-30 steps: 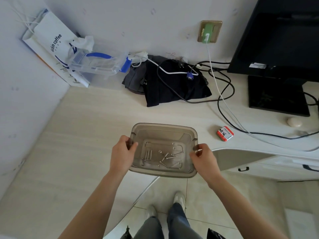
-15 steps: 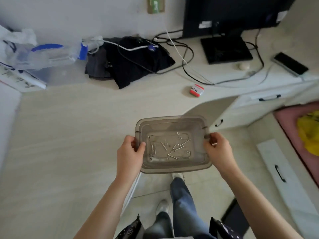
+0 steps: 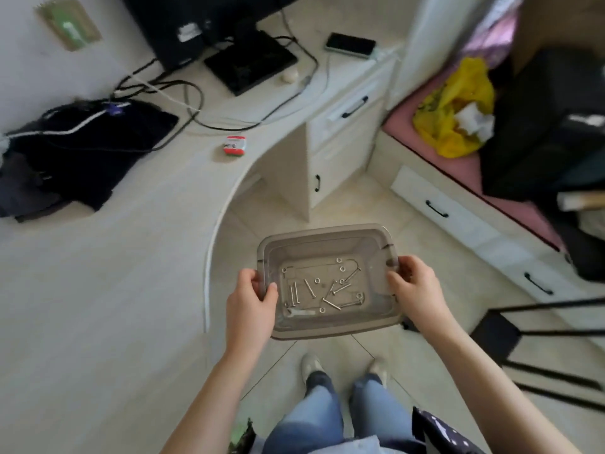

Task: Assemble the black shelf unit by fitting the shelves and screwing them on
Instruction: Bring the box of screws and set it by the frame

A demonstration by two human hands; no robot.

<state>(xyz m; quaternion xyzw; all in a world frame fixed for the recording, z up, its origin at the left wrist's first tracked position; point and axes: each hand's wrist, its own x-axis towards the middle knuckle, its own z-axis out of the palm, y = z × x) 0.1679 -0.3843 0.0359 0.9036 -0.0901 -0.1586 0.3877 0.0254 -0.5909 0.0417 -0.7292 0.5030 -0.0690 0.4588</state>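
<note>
A person stands on the tiled floor and holds a translucent grey plastic tub level in the air with both hands, just off the curved front edge of the pale desk. The left hand grips the tub's left end, thumb hooked over the rim into the inside and the fingers outside the wall. The right hand grips the right end the same way, fingers curled round the rim at its handle notch.

Loose on the tub's floor lie several silver screws pointing different ways, a scatter of small washers and a small flat wrench near the front left corner.

A black metal frame with thin bars stands on the floor at the right, well apart from the tub.

Toward the desk's back edge are a monitor base, tangled cables and a phone near the right corner. A heap of black cloth lies at the left, and a small red and white box sits near the curved edge. Under the desk's right end is a drawer cabinet. A yellow bag rests on a pink surface further right.
</note>
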